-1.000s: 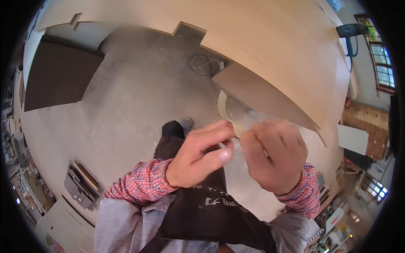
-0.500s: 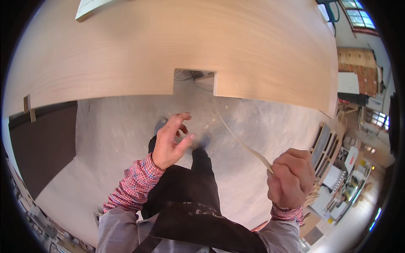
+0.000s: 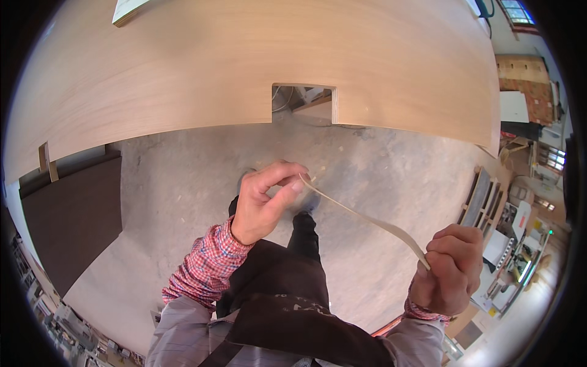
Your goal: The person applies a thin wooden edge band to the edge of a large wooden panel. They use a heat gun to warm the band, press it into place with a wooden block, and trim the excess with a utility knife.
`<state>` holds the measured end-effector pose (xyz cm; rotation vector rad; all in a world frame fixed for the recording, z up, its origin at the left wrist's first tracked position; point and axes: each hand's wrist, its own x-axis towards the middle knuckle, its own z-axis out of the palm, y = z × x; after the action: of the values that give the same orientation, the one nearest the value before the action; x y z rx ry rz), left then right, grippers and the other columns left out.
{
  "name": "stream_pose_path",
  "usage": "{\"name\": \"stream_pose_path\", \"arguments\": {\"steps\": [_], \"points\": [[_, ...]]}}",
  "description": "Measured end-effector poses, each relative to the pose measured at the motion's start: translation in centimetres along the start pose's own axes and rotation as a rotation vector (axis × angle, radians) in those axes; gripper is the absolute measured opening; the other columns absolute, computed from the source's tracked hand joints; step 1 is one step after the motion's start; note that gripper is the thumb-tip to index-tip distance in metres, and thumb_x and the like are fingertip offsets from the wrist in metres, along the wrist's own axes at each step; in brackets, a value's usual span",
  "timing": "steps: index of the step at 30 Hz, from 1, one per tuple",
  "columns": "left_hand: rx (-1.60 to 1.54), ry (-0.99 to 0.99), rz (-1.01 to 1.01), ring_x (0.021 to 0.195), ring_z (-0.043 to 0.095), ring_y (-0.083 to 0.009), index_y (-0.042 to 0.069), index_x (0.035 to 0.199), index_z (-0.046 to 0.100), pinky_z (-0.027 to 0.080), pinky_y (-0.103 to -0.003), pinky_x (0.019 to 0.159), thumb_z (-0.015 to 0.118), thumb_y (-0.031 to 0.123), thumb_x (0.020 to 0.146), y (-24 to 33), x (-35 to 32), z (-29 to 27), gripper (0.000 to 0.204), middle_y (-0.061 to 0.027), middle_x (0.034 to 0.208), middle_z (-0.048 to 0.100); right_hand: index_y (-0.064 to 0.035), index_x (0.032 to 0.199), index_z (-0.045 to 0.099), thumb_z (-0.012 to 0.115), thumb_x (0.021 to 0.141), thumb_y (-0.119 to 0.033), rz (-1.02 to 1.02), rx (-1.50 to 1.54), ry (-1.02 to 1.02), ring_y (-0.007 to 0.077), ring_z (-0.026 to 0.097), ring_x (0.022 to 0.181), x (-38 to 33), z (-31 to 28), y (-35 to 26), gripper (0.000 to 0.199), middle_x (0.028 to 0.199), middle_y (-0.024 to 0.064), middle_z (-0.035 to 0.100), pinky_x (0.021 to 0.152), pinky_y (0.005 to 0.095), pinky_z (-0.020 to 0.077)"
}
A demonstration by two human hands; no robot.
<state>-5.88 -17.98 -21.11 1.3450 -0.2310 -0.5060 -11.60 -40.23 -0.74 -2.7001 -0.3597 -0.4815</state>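
A thin, cream-coloured flexible strip [image 3: 373,220] hangs in a slight curve between my two hands, over the floor in front of me. My left hand [image 3: 263,199] pinches its far end between thumb and fingertips. At the near right, my right hand [image 3: 451,269] is closed in a fist round the other end, and any length inside the fist is hidden. Ahead of both hands lies a large light wood panel [image 3: 202,67] with a rectangular notch cut into its near edge. Neither hand touches the panel.
A dark brown board [image 3: 73,214] stands below the panel's left side, near a small wooden piece [image 3: 47,160] at the panel's edge. A pale board [image 3: 127,9] lies on the panel at the far left. Slatted wood [image 3: 480,199] stands at right on the concrete floor [image 3: 177,177].
My left hand has moved right and closed on the strip's far end, which hung loose before. My right hand has shifted right and slightly nearer, still holding the strip. The view has shifted a little.
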Motion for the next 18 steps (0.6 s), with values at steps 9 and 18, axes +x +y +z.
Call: {"name": "stream_pose_path", "arguments": {"steps": [9, 18], "points": [[0.042, 0.008, 0.071, 0.095, 0.065, -0.0177, -0.004, 0.111, 0.068, 0.052, -0.03, 0.085, 0.065, 0.0, 0.092, 0.7, -1.0, 0.4, 0.02, -0.011, 0.104, 0.069, -0.0089, 0.09, 0.062, 0.075, 0.065, -0.009, -0.034, 0.015, 0.027, 0.0278, 0.06, 0.068, -0.6, -0.7, 0.2, 0.028, 0.085, 0.0076, 0.063, 0.051, 0.0346, 0.0463], [0.609, 0.336, 0.472, 0.069, 0.063, -0.0278, 0.001, 0.092, 0.066, 0.05, -0.035, 0.063, 0.072, -0.002, 0.078, 4.3, -0.3, -0.9, 0.015, -0.0102, 0.082, 0.066, -0.0055, 0.083, 0.054, 0.066, 0.09, -0.018, 0.137, 0.2, 0.329, 0.0267, 0.053, 0.072, -2.9, 4.4, 1.3, 0.019, 0.083, 0.009, 0.056, 0.059, 0.0362, 0.0432]]}}
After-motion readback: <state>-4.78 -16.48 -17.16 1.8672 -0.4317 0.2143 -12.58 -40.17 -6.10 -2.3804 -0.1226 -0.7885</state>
